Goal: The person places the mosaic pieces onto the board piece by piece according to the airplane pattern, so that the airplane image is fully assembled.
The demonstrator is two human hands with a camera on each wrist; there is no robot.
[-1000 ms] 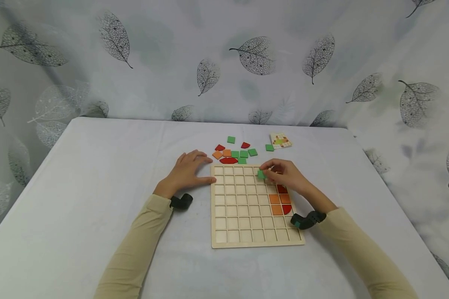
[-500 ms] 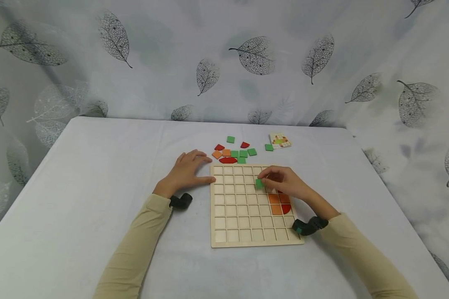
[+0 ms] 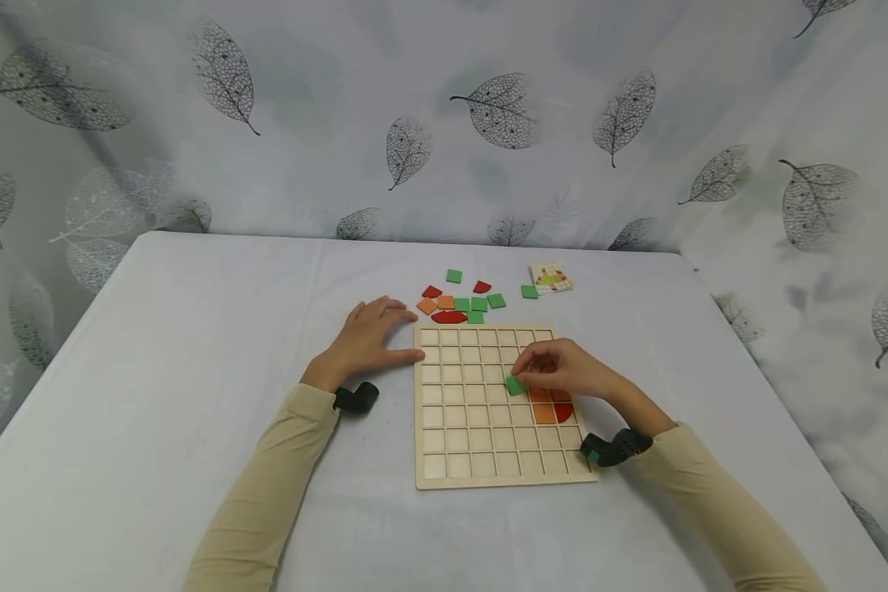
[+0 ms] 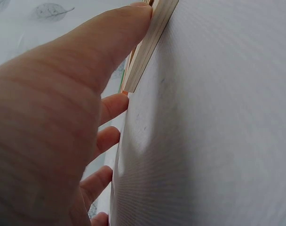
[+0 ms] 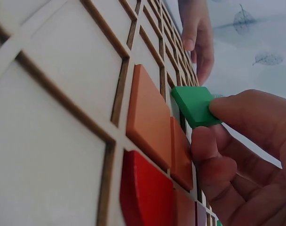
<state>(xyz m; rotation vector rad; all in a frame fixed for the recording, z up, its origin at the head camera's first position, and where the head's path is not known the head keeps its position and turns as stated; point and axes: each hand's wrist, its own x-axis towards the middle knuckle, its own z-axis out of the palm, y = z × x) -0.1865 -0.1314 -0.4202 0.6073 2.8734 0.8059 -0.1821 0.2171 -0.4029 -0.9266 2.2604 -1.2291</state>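
Note:
My right hand (image 3: 561,367) pinches a green square tile (image 3: 515,385) between thumb and fingers. The tile is tilted over the wooden grid board (image 3: 503,483), just left of the orange square tiles (image 3: 543,413). In the right wrist view, the green tile (image 5: 195,104) stands at the grid by the orange tile (image 5: 150,120). A red rounded tile (image 3: 563,412) sits in a cell beside the orange ones. My left hand (image 3: 366,339) rests with spread fingers at the board's upper left; its thumb (image 4: 119,33) touches the board's side. My right hand hides some upper-right cells.
Behind the board lie loose tiles: several green squares (image 3: 478,304), orange squares (image 3: 446,302), red rounded pieces (image 3: 483,287) and a red oval shape (image 3: 449,317). A small pattern card (image 3: 551,278) lies at the back right of the white-covered table (image 3: 192,370).
The right hand has moved toward the near side of the board, carrying the green tile from the upper rows to beside the orange tiles. The left hand stays in place.

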